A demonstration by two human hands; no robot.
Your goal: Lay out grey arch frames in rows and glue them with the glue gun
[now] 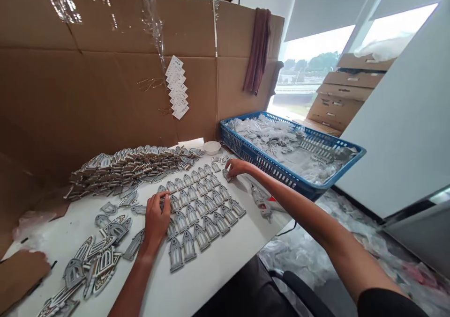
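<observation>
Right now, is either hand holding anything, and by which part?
Left hand rests on the laid-out pieces, gripping nothing visible. Right hand touches an end piece; a grip cannot be told.

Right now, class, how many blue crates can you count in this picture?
1: the blue crate sits at the table's far right edge, beyond the right hand.

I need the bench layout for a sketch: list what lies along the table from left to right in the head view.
Loose arch-shaped pieces → left hand → laid-out rows of arch pieces → right hand → glue gun → blue basket.
</observation>
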